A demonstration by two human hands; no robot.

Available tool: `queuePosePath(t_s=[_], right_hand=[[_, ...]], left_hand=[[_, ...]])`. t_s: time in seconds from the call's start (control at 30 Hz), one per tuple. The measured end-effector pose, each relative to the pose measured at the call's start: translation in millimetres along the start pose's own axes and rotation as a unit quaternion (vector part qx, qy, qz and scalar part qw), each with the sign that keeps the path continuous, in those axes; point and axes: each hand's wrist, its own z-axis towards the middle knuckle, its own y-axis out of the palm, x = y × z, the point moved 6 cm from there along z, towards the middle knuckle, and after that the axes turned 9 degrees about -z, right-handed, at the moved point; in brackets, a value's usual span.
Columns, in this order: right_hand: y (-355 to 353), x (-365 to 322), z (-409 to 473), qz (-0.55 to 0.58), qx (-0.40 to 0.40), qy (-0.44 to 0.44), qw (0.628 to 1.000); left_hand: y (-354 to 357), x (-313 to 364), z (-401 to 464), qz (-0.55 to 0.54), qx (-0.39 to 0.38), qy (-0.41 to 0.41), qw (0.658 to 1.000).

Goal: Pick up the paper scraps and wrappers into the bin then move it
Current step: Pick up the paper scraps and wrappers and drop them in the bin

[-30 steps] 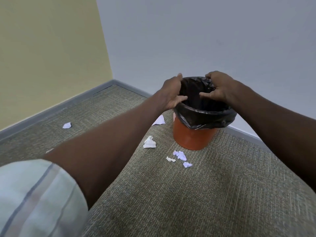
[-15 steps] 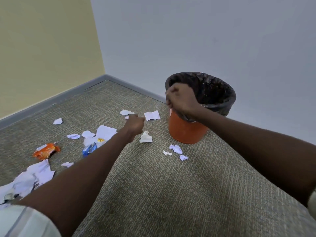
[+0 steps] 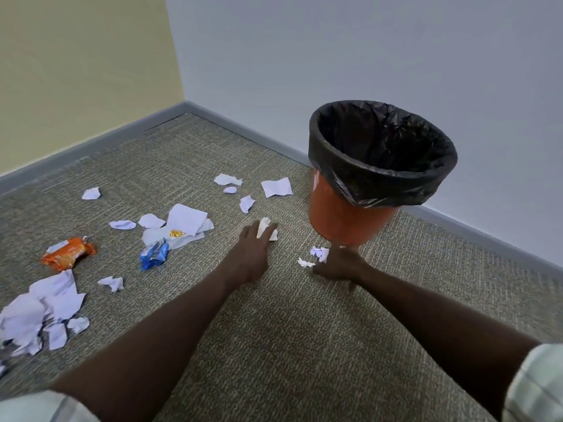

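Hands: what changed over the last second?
Both hands let go of the bin's liner rim and dropped to the carpet. The left hand now reaches onto a crumpled white scrap; whether it grips it is unclear. The right hand rests beside the small scraps at the bin's base. The bin stays by the wall, scraps still on the floor.

- One head-worn wide-angle view, looking forward and down over both outstretched arms.
- It faces a carpeted room corner, close above the floor.
- No second view shares the scene.
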Motion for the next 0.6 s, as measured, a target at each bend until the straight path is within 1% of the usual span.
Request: queuePosePath(t_s=[0.03,0.1,0.13,0.2,0.27,0.33,0.5,0.6], right_hand=[[7.1,2.0,2.7,0.022,-0.012,0.020,0.999],[23.1,5.0,10.0,0.056,-0.029,0.051,0.997],[25.1,2.6,8.8,0.069,-0.026,0.058,0.996],[38.0,-6.0,19.1,0.110,-0.020,0.045,0.993],[43.9,-18.1,22.9,0.133,-0.008,0.014,0.991],[43.6,-25.1,22.6,0.107,0.044,-0.018,0.993],[43.0,-21.5,19.5,0.042,0.163,-0.003,0.986],[51.9,-20.0,21.9,0.024,0.226,0.006,0.974]], left_hand=[[5.0,0.0,2.1,0.013,-0.005,0.010,1.000],[14.2,-2.9,7.3,0.023,-0.018,0.003,1.000],[19.0,-4.1,10.2,0.030,-0.025,0.002,0.999],[26.6,-4.8,16.3,0.057,-0.021,0.015,0.998],[33.5,-6.5,22.8,0.086,-0.011,0.032,0.996],[39.0,-8.6,30.0,0.110,-0.009,0.033,0.993],[45.2,-19.7,45.5,0.127,0.004,0.032,0.991],[47.0,-37.9,52.0,0.129,-0.011,0.025,0.991]])
